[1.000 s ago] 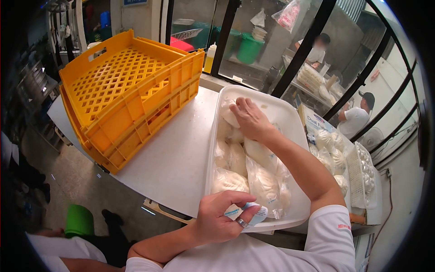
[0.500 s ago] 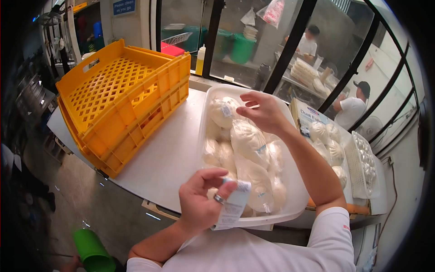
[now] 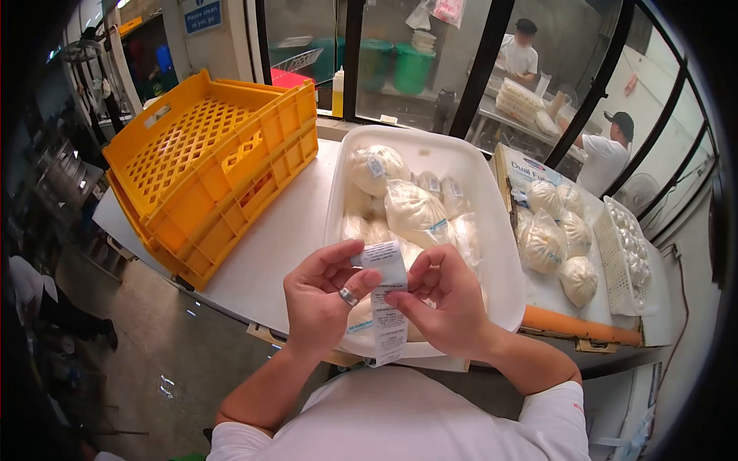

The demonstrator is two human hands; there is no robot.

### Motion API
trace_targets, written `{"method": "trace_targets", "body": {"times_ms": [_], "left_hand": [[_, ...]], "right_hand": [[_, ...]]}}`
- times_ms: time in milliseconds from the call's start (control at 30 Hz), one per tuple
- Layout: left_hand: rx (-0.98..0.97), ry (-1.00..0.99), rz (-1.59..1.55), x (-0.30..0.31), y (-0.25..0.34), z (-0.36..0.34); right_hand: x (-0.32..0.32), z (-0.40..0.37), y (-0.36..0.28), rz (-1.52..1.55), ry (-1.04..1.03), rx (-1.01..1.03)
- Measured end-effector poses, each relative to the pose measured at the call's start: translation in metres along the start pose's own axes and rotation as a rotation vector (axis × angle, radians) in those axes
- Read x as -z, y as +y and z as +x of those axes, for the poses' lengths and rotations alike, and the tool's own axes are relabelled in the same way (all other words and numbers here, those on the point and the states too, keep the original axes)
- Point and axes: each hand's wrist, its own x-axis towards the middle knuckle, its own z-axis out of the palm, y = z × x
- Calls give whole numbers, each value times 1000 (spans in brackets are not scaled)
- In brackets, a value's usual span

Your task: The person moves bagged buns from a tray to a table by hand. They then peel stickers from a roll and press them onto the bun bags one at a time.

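White printed paper, a narrow label strip (image 3: 390, 330), runs between the two hands and hangs below their fingertips, in front of a white plastic tub (image 3: 505, 284). The left hand (image 3: 317, 307) pinches the strip's upper part between thumb and forefinger, a ring (image 3: 348, 296) showing on one finger. The right hand (image 3: 455, 307) meets the strip's other edge: its thumb tip lies over the paper and its forefinger curls close by, though I cannot tell whether the two close on it.

Just beyond the hands, inside the tub, sit a bagged bun (image 3: 416, 211) and, farther off to its left, a bun with a label on its top (image 3: 378, 170). More bagged buns (image 3: 544, 247) lie outside the tub, to the right of the right hand, with a white perforated basket (image 3: 615, 265) past them. Beyond the left hand, to its left, stand yellow crates (image 3: 231, 192).

The step in hand looks like handling labels (perhaps parting one from the strip, though no lifted edge shows clearly). From this grip, a move calls for a steady left pinch and a light, exact right fingertip, since thin paper may curl or tear.
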Motion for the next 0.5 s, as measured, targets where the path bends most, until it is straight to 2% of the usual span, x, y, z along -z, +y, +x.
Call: {"method": "trace_targets", "body": {"times_ms": [100,233,500], "left_hand": [[140,-59,-70,4,6,6],[318,-148,-189,5,12,8],[330,-158,-145,2,10,10]], "right_hand": [[-7,2,9,-148,71,438],[-4,4,-9,-344,97,492],[1,-1,-8,-414,67,524]]}}
